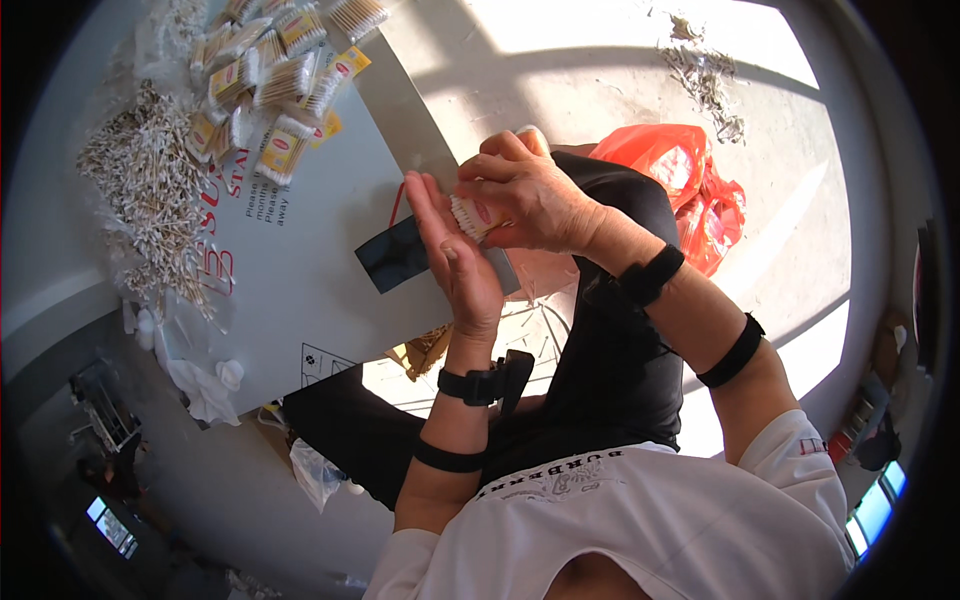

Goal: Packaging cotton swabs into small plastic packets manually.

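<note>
Sunlit floor [590,55] fills the upper right of the frame. Near the centre, the right hand [538,202] pinches a pack of cotton swabs [482,214] between thumb and fingers, leaving white tips facing the left hand [462,262]. That palm is held out flat beside them, seemingly as a backstop; whether it touches is unclear. On the grey surface [300,270], more packs [287,82] lie jumbled at upper left, beside heaped loose swabs [150,190], probably grouped to avoid mixing.
</note>
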Tool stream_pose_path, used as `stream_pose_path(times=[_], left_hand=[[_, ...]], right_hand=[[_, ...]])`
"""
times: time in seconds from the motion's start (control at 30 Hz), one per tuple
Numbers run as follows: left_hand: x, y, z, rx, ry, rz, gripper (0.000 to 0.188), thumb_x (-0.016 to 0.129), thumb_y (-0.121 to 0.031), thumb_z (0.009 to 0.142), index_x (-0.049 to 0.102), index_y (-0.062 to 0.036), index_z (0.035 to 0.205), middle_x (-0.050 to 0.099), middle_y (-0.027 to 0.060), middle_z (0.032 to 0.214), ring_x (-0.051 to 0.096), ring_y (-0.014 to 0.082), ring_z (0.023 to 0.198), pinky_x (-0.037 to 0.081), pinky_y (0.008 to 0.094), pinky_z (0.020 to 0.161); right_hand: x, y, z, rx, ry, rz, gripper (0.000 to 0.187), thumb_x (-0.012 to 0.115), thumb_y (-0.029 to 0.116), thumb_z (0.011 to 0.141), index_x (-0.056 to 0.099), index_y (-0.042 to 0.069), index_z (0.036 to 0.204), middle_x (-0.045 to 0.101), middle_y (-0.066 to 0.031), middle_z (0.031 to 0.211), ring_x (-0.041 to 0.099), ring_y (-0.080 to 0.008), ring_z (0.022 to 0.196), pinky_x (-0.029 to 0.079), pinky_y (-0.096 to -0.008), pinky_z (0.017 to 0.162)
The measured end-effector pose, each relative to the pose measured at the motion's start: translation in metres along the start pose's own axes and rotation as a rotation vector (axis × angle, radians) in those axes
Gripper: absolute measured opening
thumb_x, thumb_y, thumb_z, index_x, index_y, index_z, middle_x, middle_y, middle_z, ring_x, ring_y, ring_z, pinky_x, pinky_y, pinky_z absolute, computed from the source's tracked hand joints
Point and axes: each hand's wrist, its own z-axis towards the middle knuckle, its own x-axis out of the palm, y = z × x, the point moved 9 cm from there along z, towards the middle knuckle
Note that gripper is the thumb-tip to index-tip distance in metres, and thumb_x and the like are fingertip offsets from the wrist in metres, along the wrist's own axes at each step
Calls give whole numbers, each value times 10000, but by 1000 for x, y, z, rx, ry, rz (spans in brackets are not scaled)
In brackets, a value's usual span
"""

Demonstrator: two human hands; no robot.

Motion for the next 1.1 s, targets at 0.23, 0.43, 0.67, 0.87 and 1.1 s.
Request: stream_pose_path(times=[0.23, 0.43, 0.67, 0.87, 1.1], left_hand=[[0, 6, 0, -9, -39, -143, 991, 402, -686, 906, 13, -19, 1525, 40, 154, 1597, 42, 262, 1479, 62, 431, 1185], [-13, -13, -3, 156, -8, 468, 835, 330, -603, 967, 133, -5, 1515, 134, 194, 1578, 134, 308, 1467, 118, 468, 1174], [18, -4, -14, 324, 375, 1484, 796, 344, -581, 966, 212, 0, 1494, 191, 231, 1550, 179, 373, 1445, 137, 519, 1156], [20, -4, -12, 313, 411, 1404, 862, 504, -545, 905, 188, -10, 1502, 182, 224, 1554, 225, 377, 1429, 212, 539, 1135], [25, -3, -13, 277, 437, 1460, 877, 660, -349, 857, 174, 3, 1495, 187, 245, 1542, 241, 379, 1422, 221, 542, 1135]], right_hand=[[3, 1, 5, -52, 23, 23, 542, 823, 264, 516, 718, 152, 1036, 611, 46, 1085, 479, -213, 1074, 342, -381, 900], [-28, -24, -15, 320, -372, 293, 632, 845, 280, 642, 622, 143, 1217, 578, -39, 1184, 479, -251, 1123, 376, -413, 940], [46, -67, -72, 1082, -315, 1219, 574, 729, 551, 789, 623, -7, 867, 566, -17, 688, 519, -100, 613, 452, -264, 562], [51, -55, -54, 863, -615, 1256, 224, 761, 163, 827, 601, 13, 789, 641, -23, 727, 556, -61, 657, 464, -241, 572], [58, -62, -66, 968, -661, 1159, 350, 700, 304, 879, 580, -1, 758, 603, -39, 644, 513, -83, 592, 446, -289, 541]])
